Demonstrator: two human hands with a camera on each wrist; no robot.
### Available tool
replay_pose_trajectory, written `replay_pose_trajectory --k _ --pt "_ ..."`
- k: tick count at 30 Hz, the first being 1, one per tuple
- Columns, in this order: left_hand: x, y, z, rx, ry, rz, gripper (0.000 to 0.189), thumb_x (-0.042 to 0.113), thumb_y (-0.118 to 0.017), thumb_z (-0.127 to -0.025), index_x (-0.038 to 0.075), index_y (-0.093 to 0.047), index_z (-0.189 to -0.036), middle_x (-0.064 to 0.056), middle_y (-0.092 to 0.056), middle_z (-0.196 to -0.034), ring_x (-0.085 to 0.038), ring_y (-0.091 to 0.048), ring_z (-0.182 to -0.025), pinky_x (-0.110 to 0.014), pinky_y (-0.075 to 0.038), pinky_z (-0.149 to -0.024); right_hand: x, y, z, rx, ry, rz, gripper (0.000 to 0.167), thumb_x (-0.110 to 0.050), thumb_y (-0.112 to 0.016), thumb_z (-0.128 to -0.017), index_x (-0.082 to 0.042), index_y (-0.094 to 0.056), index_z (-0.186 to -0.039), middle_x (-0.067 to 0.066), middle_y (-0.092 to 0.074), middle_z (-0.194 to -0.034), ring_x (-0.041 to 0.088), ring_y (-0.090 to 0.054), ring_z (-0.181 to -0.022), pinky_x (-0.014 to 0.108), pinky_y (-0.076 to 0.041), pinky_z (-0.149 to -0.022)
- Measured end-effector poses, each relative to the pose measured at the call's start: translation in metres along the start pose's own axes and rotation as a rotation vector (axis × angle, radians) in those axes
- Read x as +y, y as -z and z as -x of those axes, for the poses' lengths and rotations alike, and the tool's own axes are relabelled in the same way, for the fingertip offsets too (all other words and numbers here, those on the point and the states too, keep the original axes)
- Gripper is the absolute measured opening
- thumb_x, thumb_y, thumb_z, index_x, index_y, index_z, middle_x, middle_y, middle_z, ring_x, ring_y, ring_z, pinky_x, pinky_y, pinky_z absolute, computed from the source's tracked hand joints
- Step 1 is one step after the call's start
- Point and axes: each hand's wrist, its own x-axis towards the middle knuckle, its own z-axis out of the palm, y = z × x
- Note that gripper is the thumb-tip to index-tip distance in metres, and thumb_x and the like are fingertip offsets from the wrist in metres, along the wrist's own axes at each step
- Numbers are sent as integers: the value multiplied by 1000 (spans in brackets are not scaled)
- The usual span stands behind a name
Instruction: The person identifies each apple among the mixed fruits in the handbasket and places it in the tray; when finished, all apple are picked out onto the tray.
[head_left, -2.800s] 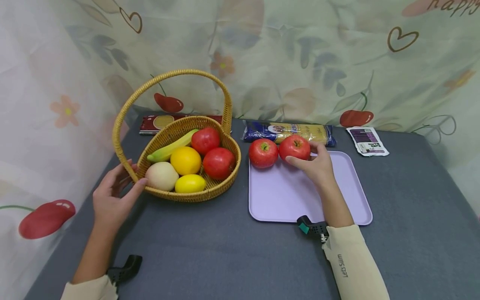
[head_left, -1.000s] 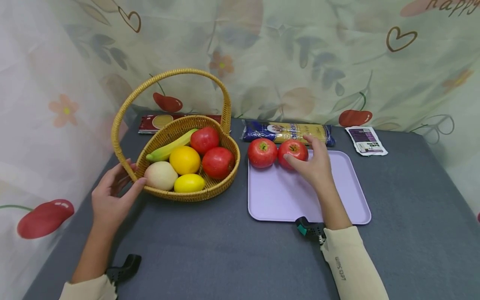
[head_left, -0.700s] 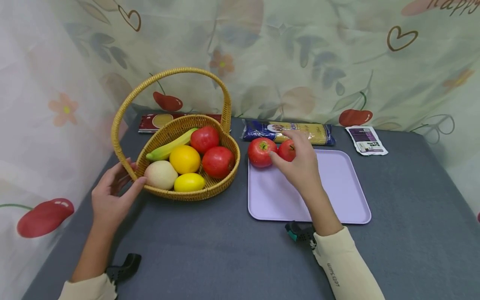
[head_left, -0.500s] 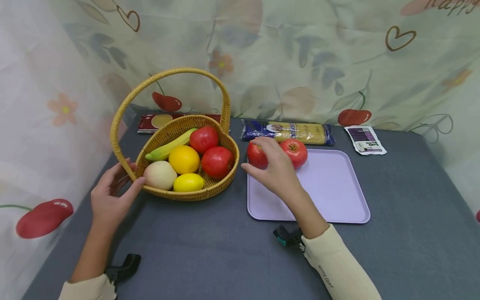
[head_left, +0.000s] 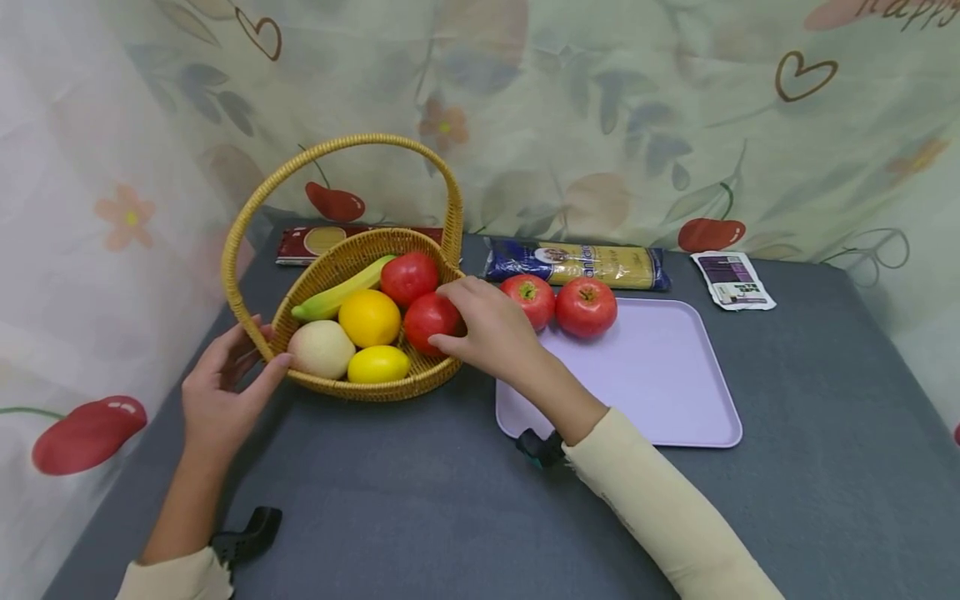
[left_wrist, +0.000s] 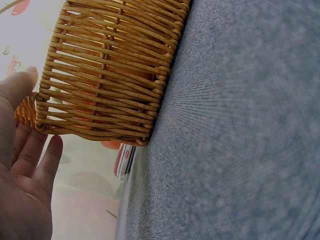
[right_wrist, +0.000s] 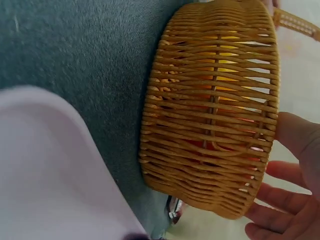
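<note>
Along the back of a grey bench (head_left: 832,417), against printed fabric (head_left: 525,100).
A glossy blue-and-yellow packet (head_left: 600,262) lies crosswise; to its left lies a dark red packet (head_left: 318,242) with a round yellowish picture, partly hidden, and to its right a small white-and-purple pouch (head_left: 732,283). Behind the blue-and-yellow packet, the pale fabric shows cherries, leaves, flowers, brown hearts and, high to its right, the part-cropped word "happy".

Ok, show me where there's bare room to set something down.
Bare: the gray table in front of the basket; the table to the right of the lilac tray; and the tray's right half. Crowded: the basket, with its fruit and the right hand; the tray's back left corner, where two red fruits sit; the table's back edge, where packets lie.
</note>
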Motion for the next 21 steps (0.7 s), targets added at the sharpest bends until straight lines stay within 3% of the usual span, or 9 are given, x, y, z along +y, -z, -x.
replay_pose_trajectory --k 8,14,21 --pt "0 -1 -1 20 -11 39 63 -20 -77 -74 0 -64 -132 -24 -66 -118 -17 -67 -108 -20 -52 -93 -9 -2 -15 -112 8 125 63 -41 -82 -83 -9 -60 -133 8 -62 -126 24 -56 -113 38 -52 -96" --pt "1 0 -1 14 -3 32 62 -19 -77 -75 1 -63 -133 -22 -66 -118 -18 -67 -108 -21 -52 -93 -18 0 -25 -252 -27 284 78 -50 -82 -79 -6 -54 -138 13 -61 -131 31 -51 -127 45 -33 -116" --pt "2 -1 -1 10 1 21 61 -18 -78 -75 1 -64 -132 -23 -66 -118 -20 -67 -108 -21 -52 -93 -25 -3 -34 -345 -86 395 81 -52 -84 -75 -5 -54 -134 14 -65 -127 34 -45 -133 46 -26 -119"
